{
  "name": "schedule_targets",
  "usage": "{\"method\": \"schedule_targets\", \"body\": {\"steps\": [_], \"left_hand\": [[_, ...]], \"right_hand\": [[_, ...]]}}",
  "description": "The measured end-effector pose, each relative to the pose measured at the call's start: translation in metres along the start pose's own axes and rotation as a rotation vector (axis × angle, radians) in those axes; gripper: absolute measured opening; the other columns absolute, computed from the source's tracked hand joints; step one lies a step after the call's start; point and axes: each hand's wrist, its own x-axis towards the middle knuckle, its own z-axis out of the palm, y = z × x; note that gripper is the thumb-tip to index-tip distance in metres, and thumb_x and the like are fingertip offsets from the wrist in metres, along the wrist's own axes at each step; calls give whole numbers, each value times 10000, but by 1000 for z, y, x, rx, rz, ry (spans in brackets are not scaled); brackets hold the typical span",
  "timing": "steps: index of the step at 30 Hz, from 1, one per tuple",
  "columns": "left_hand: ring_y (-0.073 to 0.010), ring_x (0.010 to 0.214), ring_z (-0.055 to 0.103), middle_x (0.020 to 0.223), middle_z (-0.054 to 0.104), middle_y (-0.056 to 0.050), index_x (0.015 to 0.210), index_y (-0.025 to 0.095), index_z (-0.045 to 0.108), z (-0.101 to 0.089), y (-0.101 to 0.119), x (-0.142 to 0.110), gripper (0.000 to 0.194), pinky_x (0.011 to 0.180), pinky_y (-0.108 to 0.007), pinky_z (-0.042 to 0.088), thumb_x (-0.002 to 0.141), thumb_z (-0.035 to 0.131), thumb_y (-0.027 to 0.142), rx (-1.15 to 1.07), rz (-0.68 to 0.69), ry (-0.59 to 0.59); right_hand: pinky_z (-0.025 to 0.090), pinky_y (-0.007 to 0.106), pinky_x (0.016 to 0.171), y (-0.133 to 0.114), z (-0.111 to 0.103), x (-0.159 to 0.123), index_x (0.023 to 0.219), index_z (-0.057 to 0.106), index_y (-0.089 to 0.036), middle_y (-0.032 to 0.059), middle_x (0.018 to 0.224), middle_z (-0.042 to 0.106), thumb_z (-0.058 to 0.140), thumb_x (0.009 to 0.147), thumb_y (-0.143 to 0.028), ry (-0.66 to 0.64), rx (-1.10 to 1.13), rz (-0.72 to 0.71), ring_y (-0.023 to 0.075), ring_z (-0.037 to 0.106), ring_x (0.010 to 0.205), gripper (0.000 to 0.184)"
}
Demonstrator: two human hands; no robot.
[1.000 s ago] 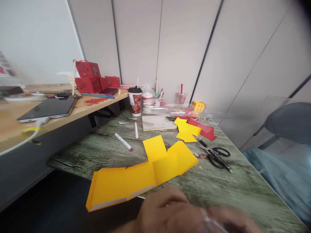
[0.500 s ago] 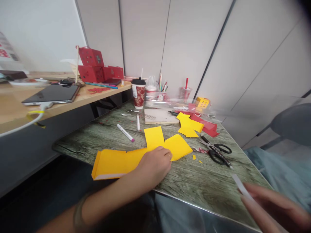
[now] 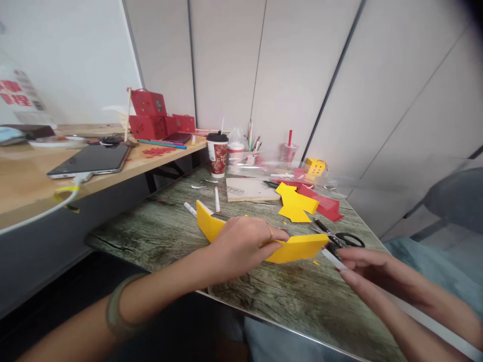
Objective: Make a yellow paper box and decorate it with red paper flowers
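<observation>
My left hand (image 3: 245, 246), with a ring and a bangle on its arm, pinches a folded yellow card cutout (image 3: 302, 248) and holds it tilted up off the table. Part of the card is hidden behind my fingers. Between the thumb and fingers of my right hand (image 3: 362, 266) is a strip of white tape (image 3: 333, 259), its free end close to the card's right corner. The rest of the strip trails past my wrist. Scissors (image 3: 350, 240) lie just beyond my right hand, and a white marker (image 3: 190, 209) lies partly behind the card.
Farther back are another yellow cutout (image 3: 296, 203), red card (image 3: 326, 205), a white board (image 3: 252, 190) and a white pen (image 3: 217, 200). A lidded paper cup (image 3: 217, 157) stands behind. On the wooden desk to the left are red boxes (image 3: 148, 126) and a tablet (image 3: 92, 161).
My left hand has lifted the yellow card off the table and tilted it up. My right hand has moved left and inward with the tape strip, toward the card's right end.
</observation>
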Motion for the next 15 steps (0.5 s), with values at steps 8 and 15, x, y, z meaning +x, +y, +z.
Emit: {"method": "schedule_targets", "body": {"steps": [8, 15], "left_hand": [[-125, 709, 642, 787, 720, 27, 850, 241, 708, -6, 11, 6, 130, 655, -232, 470, 735, 648, 257, -292, -162, -63], [-156, 792, 582, 757, 692, 3, 802, 241, 716, 0, 10, 6, 109, 686, -256, 453, 705, 680, 276, -229, -135, -56]], "right_hand": [[491, 153, 448, -20, -8, 34, 772, 684, -278, -18, 736, 702, 562, 728, -501, -293, 105, -32, 155, 665, 651, 258], [395, 157, 366, -23, -8, 49, 645, 647, -271, -30, 568, 619, 522, 752, -495, -525, 79, -26, 113, 573, 504, 278]]}}
